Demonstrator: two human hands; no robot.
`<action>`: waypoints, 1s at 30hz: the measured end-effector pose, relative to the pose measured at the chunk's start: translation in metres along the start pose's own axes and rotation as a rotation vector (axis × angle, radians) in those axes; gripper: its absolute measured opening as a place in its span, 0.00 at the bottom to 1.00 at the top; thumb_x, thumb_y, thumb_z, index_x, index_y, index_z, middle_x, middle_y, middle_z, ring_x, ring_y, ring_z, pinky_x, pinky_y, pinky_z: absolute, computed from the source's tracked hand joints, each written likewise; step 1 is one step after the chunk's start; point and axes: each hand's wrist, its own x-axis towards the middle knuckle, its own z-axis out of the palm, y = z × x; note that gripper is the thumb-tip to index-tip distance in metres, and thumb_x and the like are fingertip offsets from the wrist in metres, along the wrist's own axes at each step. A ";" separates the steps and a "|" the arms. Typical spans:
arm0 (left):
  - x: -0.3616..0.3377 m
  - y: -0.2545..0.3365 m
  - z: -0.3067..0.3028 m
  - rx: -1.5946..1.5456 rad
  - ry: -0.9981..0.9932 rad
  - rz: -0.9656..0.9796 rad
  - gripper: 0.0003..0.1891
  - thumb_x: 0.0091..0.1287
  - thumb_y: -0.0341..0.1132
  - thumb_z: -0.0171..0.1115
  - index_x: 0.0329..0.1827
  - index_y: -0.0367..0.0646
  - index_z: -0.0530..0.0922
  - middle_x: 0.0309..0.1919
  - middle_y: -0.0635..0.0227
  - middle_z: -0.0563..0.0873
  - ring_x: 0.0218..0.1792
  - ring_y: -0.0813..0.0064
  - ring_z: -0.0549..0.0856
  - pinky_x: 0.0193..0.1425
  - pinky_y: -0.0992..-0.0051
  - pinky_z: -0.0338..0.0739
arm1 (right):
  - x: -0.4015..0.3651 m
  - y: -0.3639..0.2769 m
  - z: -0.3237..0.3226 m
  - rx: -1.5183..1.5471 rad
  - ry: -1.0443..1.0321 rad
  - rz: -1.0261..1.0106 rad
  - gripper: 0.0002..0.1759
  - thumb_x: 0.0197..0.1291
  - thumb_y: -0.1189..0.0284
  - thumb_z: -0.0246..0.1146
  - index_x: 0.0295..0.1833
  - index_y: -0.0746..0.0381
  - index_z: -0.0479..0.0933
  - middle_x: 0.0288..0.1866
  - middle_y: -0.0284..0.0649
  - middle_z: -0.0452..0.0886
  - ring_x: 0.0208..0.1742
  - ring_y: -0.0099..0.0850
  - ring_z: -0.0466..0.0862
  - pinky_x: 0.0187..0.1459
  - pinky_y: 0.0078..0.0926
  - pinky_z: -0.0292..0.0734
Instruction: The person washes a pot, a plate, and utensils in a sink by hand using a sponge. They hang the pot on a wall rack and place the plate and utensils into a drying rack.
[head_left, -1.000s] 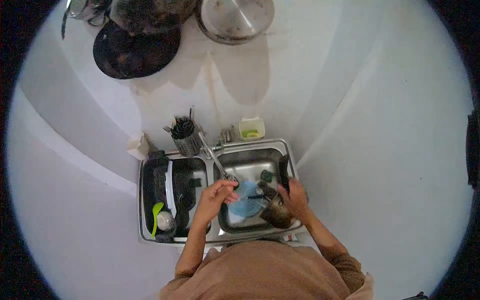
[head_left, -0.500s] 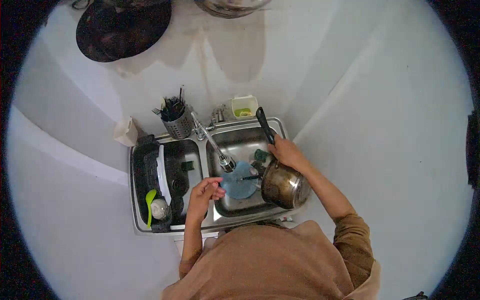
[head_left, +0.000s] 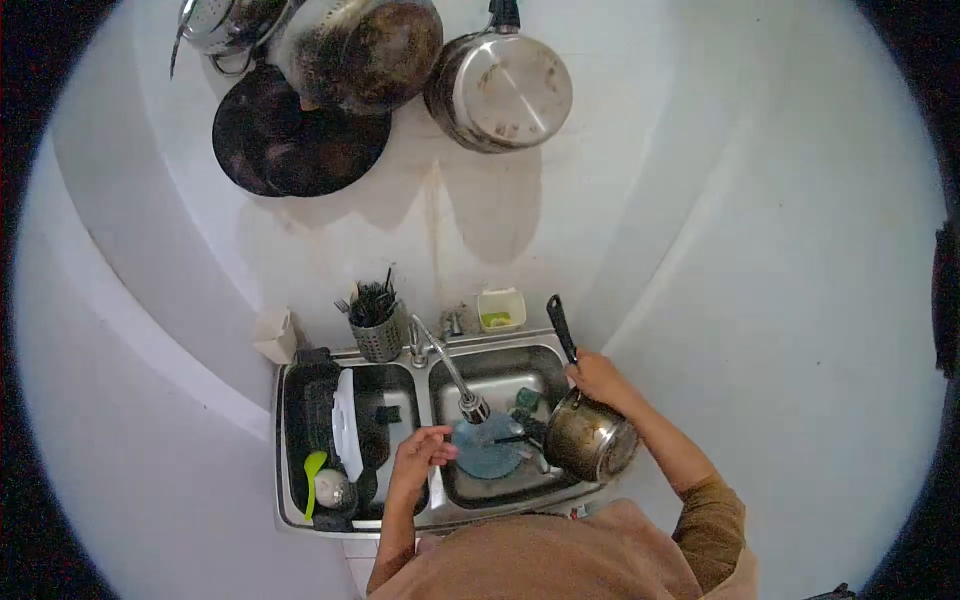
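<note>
My right hand [head_left: 600, 380] grips the black handle [head_left: 561, 325] of a stained metal saucepan [head_left: 592, 440]. The pan is tilted over the right edge of the right sink basin, its base turned to the right. My left hand [head_left: 422, 460] is held over the divider between the basins, fingers loosely bent and apart, nothing in them. Beside it in the right basin lies a round blue dish [head_left: 487, 455], with a dark-handled utensil [head_left: 512, 438] across it. Above this dish hangs the flexible faucet's head [head_left: 474, 408]. A green scouring pad [head_left: 527, 398] lies behind the dish.
A black rack in the left basin holds a white plate [head_left: 346, 425], a lime-green spoon [head_left: 312, 482] and a whitish round item [head_left: 332, 488]. Behind the sink stand a cutlery holder [head_left: 376, 340] and a white tub [head_left: 501, 310]. Pots and pans [head_left: 512, 95] hang on the wall.
The view has tipped upward, so the hanging pans show more and the sink sits lower. My right hand still holds the saucepan by its handle; my left hand stays free near the blue dish.
</note>
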 end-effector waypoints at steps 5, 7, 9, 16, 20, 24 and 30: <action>0.001 0.009 -0.004 0.026 -0.012 -0.014 0.15 0.66 0.40 0.50 0.47 0.39 0.75 0.31 0.64 0.83 0.31 0.77 0.82 0.37 0.80 0.73 | -0.015 -0.038 -0.105 0.030 0.242 0.074 0.18 0.59 0.61 0.51 0.41 0.67 0.67 0.28 0.56 0.75 0.33 0.52 0.77 0.37 0.45 0.69; 0.001 0.006 -0.009 -0.001 0.002 0.013 0.15 0.66 0.40 0.50 0.47 0.39 0.74 0.31 0.64 0.83 0.31 0.77 0.82 0.37 0.79 0.73 | -0.017 -0.055 -0.159 -0.017 0.382 0.070 0.18 0.59 0.60 0.51 0.40 0.67 0.68 0.29 0.58 0.76 0.36 0.53 0.78 0.39 0.48 0.70; 0.003 0.001 -0.015 -0.005 -0.015 0.009 0.15 0.66 0.40 0.50 0.47 0.39 0.74 0.31 0.64 0.83 0.31 0.77 0.82 0.37 0.80 0.73 | -0.016 -0.077 -0.212 -0.005 0.482 0.015 0.17 0.59 0.61 0.51 0.38 0.67 0.68 0.27 0.54 0.76 0.32 0.49 0.78 0.36 0.44 0.70; 0.002 -0.002 -0.022 -0.047 -0.021 0.018 0.15 0.66 0.40 0.51 0.47 0.39 0.74 0.32 0.62 0.83 0.31 0.76 0.82 0.36 0.81 0.74 | 0.045 -0.122 -0.366 -0.035 0.582 -0.136 0.16 0.55 0.61 0.54 0.31 0.64 0.71 0.16 0.33 0.66 0.16 0.24 0.68 0.19 0.23 0.64; 0.000 -0.005 -0.027 -0.064 -0.022 0.042 0.15 0.65 0.40 0.51 0.47 0.38 0.74 0.31 0.61 0.83 0.30 0.76 0.82 0.35 0.81 0.74 | 0.067 -0.152 -0.413 0.016 0.524 -0.123 0.18 0.54 0.59 0.53 0.32 0.65 0.74 0.13 0.32 0.65 0.15 0.22 0.66 0.18 0.21 0.61; -0.005 -0.007 -0.033 -0.077 0.069 0.040 0.15 0.65 0.39 0.50 0.47 0.37 0.74 0.30 0.60 0.83 0.29 0.75 0.82 0.34 0.81 0.74 | 0.087 -0.174 -0.445 -0.180 0.454 -0.169 0.23 0.53 0.55 0.51 0.41 0.64 0.76 0.33 0.40 0.78 0.31 0.29 0.75 0.34 0.27 0.71; -0.012 -0.012 -0.040 -0.118 0.178 0.038 0.18 0.64 0.43 0.53 0.47 0.35 0.74 0.29 0.59 0.83 0.28 0.73 0.83 0.34 0.79 0.76 | 0.117 -0.183 -0.467 -0.121 0.395 -0.120 0.20 0.51 0.56 0.55 0.31 0.64 0.78 0.25 0.34 0.76 0.22 0.21 0.69 0.26 0.21 0.65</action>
